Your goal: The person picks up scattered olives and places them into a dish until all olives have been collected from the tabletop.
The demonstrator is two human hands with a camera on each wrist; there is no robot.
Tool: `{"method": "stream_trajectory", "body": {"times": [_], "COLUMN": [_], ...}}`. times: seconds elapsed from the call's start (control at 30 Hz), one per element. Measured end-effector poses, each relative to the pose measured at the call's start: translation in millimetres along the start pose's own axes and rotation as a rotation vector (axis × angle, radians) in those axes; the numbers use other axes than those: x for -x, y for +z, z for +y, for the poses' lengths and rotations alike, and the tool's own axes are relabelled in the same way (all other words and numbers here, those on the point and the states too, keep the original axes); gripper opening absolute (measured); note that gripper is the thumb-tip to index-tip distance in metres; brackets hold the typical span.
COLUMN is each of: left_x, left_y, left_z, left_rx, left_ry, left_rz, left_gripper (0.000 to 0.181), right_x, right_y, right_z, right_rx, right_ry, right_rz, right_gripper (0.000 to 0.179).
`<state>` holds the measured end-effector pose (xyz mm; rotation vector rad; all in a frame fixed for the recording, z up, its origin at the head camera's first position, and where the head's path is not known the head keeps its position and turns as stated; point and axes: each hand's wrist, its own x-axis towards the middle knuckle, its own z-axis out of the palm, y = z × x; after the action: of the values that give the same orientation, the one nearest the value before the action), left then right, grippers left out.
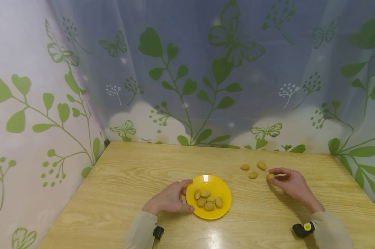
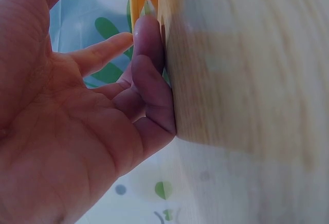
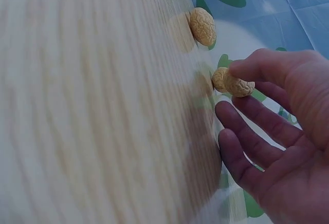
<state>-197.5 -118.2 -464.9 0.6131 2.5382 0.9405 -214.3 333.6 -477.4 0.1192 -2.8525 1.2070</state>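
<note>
My right hand (image 1: 294,185) pinches a walnut (image 1: 270,176) between thumb and fingertips, low over the table at the right. The right wrist view shows that walnut (image 3: 239,87) as a wrinkled tan shell, overlapping another one behind it. Three loose walnuts (image 1: 252,175) lie on the wood just left of these fingertips. My left hand (image 1: 170,197) holds the left side of a round yellow plate (image 1: 226,197), thumb and index finger at its rim. Several walnuts (image 1: 209,206) sit in the plate. In the left wrist view, the other fingers (image 2: 149,80) are curled beside the plate's edge.
A light wooden table (image 1: 118,166) carries everything. Behind it and along the sides hangs a curtain (image 1: 187,69) printed with green leaves and butterflies. Small black devices are strapped at both wrists, over the sleeves (image 1: 140,230).
</note>
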Motion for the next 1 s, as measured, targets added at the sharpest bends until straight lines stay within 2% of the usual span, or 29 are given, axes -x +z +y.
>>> {"method": "stream_trajectory", "body": {"times": [0.47,0.7,1.0], "left_x": [1.9,2.6,0.2], "left_y": [0.0,0.7,0.1], "left_z": [2.8,2.0,-0.3], "left_rx": [0.002,0.001,-0.011], "left_ry": [-0.005,0.002,0.008], "left_rz": [-0.002,-0.004,0.001], "left_gripper": [0.095,0.095,0.095], "right_x": [9.1,12.7,17.3], "right_y": [6.6,14.0,19.7], "right_z": [-5.2,-8.1,-22.9], "right_rx": [-0.055,-0.077,-0.111], "right_ry": [-0.053,-0.045,-0.088], "right_rz": [0.04,0.024,0.013], "right_gripper": [0.034,0.036,0.035]}}
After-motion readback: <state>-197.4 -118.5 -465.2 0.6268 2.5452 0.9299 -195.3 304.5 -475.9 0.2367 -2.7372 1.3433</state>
